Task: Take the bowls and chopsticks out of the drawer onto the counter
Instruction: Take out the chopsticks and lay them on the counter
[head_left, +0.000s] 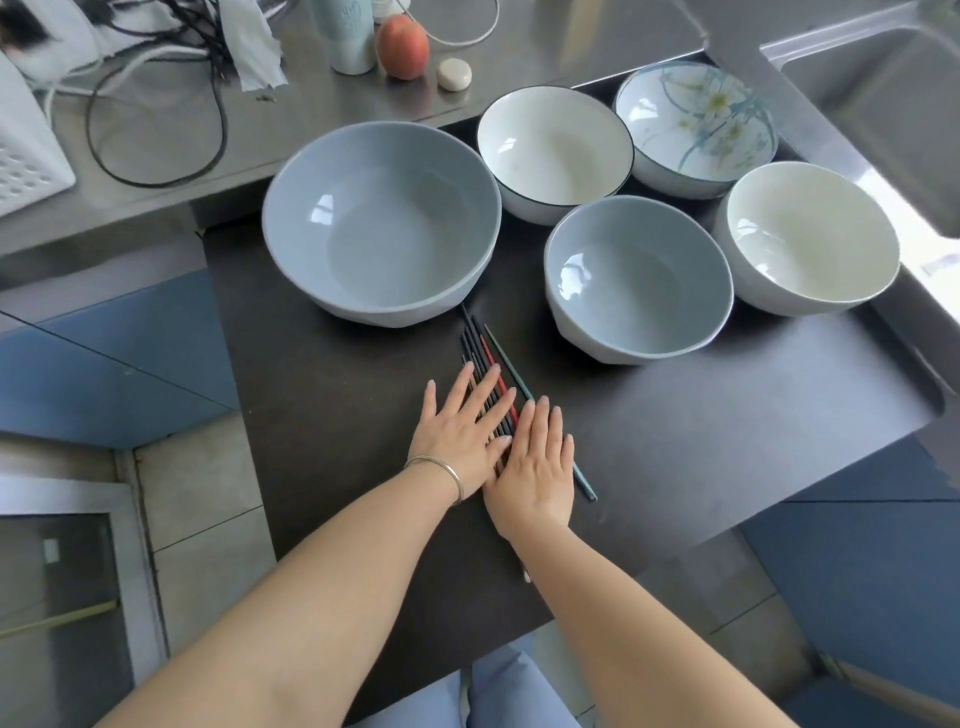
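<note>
A pulled-out dark drawer holds several bowls: a large blue-grey bowl, a smaller blue-grey bowl, a white dark-rimmed bowl, a flower-patterned bowl and a white bowl. A bundle of dark, red and teal chopsticks lies on the drawer floor in front of the bowls. My left hand and my right hand lie flat, side by side, fingers apart, on top of the chopsticks and hide their near halves.
The steel counter behind the drawer carries a peach, a pale cup, a small white stone-like object, black and white cables and a white perforated basket. A steel sink lies at the right.
</note>
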